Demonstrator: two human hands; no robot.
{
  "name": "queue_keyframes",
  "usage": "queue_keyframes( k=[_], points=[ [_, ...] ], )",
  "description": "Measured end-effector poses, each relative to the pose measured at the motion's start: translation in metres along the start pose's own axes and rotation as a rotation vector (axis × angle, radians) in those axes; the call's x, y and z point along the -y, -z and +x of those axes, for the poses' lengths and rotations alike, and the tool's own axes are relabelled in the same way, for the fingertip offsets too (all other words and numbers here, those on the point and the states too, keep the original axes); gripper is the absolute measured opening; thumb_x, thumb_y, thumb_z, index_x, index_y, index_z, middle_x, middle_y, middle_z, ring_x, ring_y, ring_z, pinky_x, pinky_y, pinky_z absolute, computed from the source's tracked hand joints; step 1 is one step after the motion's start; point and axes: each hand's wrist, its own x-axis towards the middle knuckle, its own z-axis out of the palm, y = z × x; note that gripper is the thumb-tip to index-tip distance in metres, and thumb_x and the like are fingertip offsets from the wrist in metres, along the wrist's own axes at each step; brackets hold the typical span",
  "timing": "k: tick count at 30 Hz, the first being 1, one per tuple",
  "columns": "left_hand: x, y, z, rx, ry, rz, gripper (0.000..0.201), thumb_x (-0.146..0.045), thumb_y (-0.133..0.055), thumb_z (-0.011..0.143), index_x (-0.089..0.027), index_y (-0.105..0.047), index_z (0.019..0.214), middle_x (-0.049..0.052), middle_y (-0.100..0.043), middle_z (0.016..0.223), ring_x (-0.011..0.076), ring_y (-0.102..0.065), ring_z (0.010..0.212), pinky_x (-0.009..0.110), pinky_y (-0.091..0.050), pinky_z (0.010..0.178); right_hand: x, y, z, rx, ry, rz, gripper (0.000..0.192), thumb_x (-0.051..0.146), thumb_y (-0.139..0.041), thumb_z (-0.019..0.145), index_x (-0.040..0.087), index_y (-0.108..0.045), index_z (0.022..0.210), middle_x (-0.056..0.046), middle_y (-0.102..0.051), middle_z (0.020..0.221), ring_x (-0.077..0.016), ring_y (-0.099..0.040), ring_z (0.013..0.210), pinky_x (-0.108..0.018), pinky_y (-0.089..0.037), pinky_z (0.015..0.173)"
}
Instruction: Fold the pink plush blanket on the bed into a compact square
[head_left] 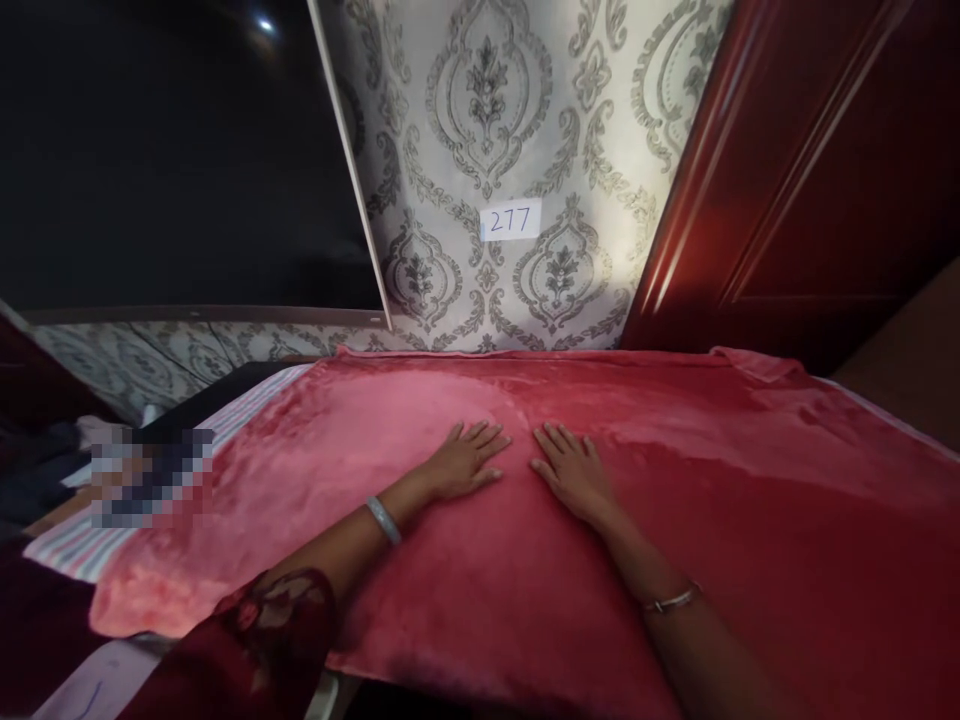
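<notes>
A red plush blanket point(675, 470) lies spread over a bed. My left hand point(463, 460) rests flat on it near the middle, fingers apart, palm down. My right hand point(571, 470) lies flat just beside it, also palm down with fingers spread. The two hands are a small gap apart and hold nothing. A bangle sits on each wrist.
A striped sheet point(90, 545) shows under the blanket at the left. A dark TV screen point(172, 160) hangs on the patterned wallpaper, with a paper label reading 277 point(510, 220). A dark red wooden door point(810, 170) stands at the right.
</notes>
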Motion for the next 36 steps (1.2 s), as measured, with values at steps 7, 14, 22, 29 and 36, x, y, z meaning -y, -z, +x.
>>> queue_keyframes(
  k=[7, 14, 22, 29, 36],
  points=[
    [0.088, 0.039, -0.017, -0.141, 0.814, 0.145, 0.064, -0.047, -0.029, 0.099, -0.017, -0.036, 0.154, 0.021, -0.033, 0.161, 0.0393, -0.027, 0.150, 0.069, -0.021, 0.115, 0.000, -0.002, 0.000, -0.027, 0.004, 0.019, 0.060, 0.048, -0.030, 0.102, 0.023, -0.036, 0.157, -0.009, -0.029, 0.164, -0.0292, -0.022, 0.153, -0.058, -0.015, 0.122],
    [0.100, 0.047, -0.060, -0.201, 1.038, 0.190, 0.069, -0.042, -0.021, 0.099, 0.002, -0.031, 0.152, 0.035, -0.029, 0.157, 0.0438, -0.026, 0.149, 0.070, -0.025, 0.113, 0.002, -0.001, 0.001, -0.007, -0.016, 0.002, 0.060, 0.047, -0.032, 0.102, 0.022, -0.036, 0.157, -0.009, -0.027, 0.165, -0.0291, -0.022, 0.153, -0.056, -0.017, 0.122],
    [0.011, 0.004, 0.006, -0.036, 0.046, 0.006, 0.065, -0.060, -0.030, 0.099, -0.029, -0.032, 0.156, 0.010, -0.024, 0.167, 0.0295, -0.017, 0.154, 0.060, -0.014, 0.122, -0.001, -0.003, 0.001, -0.017, 0.010, -0.005, 0.061, 0.046, -0.031, 0.101, 0.021, -0.035, 0.157, -0.010, -0.028, 0.164, -0.0291, -0.024, 0.152, -0.057, -0.017, 0.121],
    [0.047, 0.002, 0.025, -0.090, 0.292, 0.033, 0.063, -0.059, -0.036, 0.097, -0.032, -0.035, 0.154, 0.007, -0.026, 0.166, 0.0290, -0.020, 0.154, 0.059, -0.015, 0.122, -0.007, -0.012, 0.003, -0.020, 0.018, -0.022, 0.062, 0.048, -0.030, 0.101, 0.023, -0.035, 0.157, -0.008, -0.029, 0.164, -0.0280, -0.023, 0.153, -0.057, -0.019, 0.121],
    [0.148, 0.043, -0.035, -0.163, 0.922, 0.077, 0.061, -0.049, -0.028, 0.099, -0.024, -0.040, 0.152, 0.016, -0.029, 0.164, 0.0382, -0.025, 0.151, 0.066, -0.023, 0.116, -0.008, -0.017, 0.004, -0.018, 0.004, -0.041, 0.061, 0.047, -0.033, 0.101, 0.023, -0.036, 0.157, -0.007, -0.027, 0.165, -0.0280, -0.021, 0.153, -0.056, -0.019, 0.122]
  ],
)
